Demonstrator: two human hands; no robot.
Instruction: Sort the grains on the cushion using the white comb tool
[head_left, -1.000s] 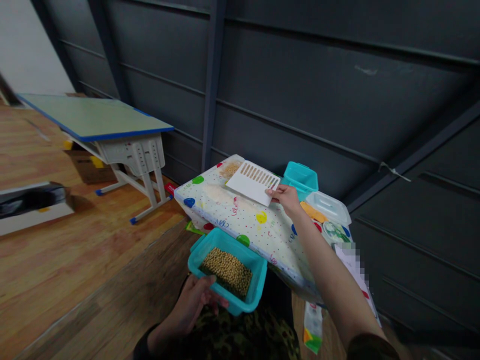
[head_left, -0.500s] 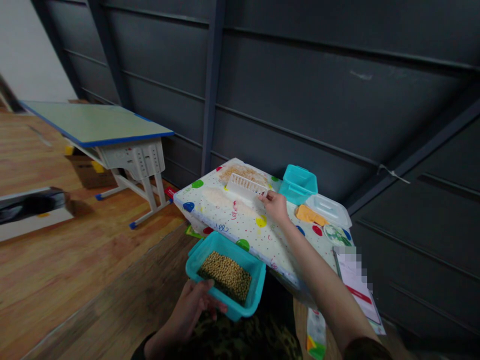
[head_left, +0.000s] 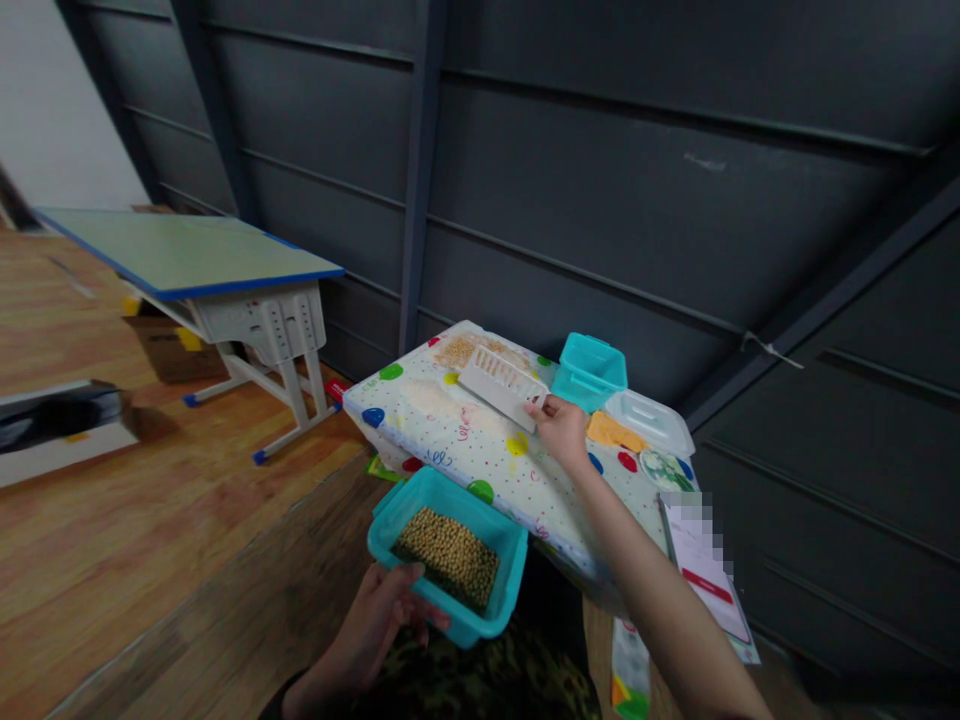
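My left hand (head_left: 394, 605) grips the near left side of a teal plastic box (head_left: 501, 575), thumb over its rim. Inside the box lies a layer of dried soybeans (head_left: 450, 550). The box is held in front of the table's near edge. My right hand (head_left: 561, 428) pinches the right end of a white slotted plastic basket (head_left: 499, 388) over the tabletop; the basket is tilted. Behind and left of the basket, small tan grains (head_left: 456, 350) are spread on the cloth. A patch of fine pale grains (head_left: 427, 395) lies nearer the table's left edge.
The balloon-print tablecloth (head_left: 487, 460) bears another teal box (head_left: 592, 370), a clear lid (head_left: 652, 422), an orange cloth (head_left: 615, 432), a round green-and-white item (head_left: 664, 470) and a clipboard with paper (head_left: 705, 570). A desk (head_left: 195, 250) stands left; a dark panelled wall is behind.
My right hand has moved slightly right and nearer, tipping the white basket so more of its near side shows. The left hand keeps its hold on the box of soybeans.
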